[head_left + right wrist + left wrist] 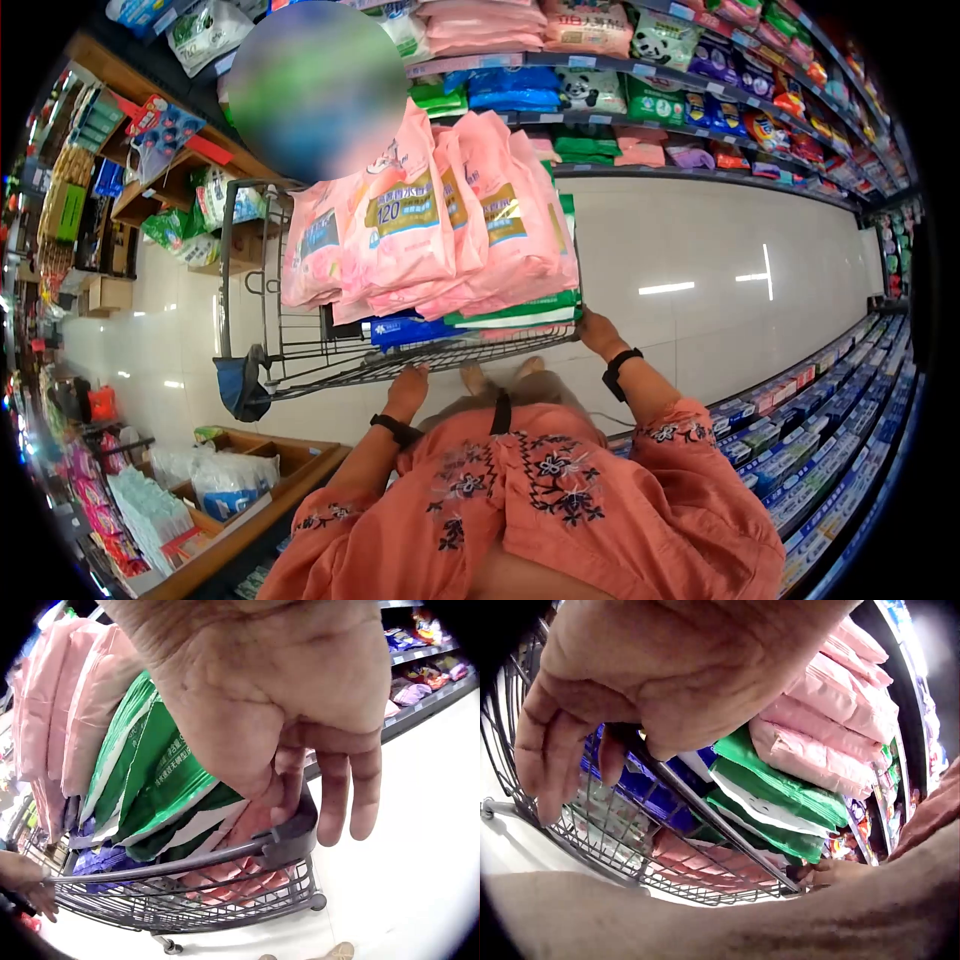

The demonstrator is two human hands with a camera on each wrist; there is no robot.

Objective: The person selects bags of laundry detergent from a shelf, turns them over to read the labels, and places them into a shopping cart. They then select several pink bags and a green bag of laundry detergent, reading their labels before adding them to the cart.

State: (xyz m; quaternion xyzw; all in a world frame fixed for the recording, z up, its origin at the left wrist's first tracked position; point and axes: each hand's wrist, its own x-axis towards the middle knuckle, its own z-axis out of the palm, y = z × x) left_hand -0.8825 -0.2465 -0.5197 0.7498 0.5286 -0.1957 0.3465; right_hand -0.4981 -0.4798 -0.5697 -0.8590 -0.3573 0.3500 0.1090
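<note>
Pink printed bags (405,235) are piled high in a wire shopping cart (320,378) in the head view. Under them lie green and white bags (780,795) and a blue package (408,331). My left hand (406,392) grips the near rim; in the left wrist view the dark bar runs between its thumb and fingers. At the cart's right end, my right hand (602,335) holds the corner. The right wrist view shows its thumb and forefinger at the dark corner piece (289,836), the other fingers hanging outside.
Shelves of packed bags (660,95) line the far side of the aisle. Low shelves of boxed goods (810,430) run along the right. A wooden display bin (290,455) stands at lower left, and a wooden rack (150,200) at upper left. Pale tiled floor (700,250) lies between.
</note>
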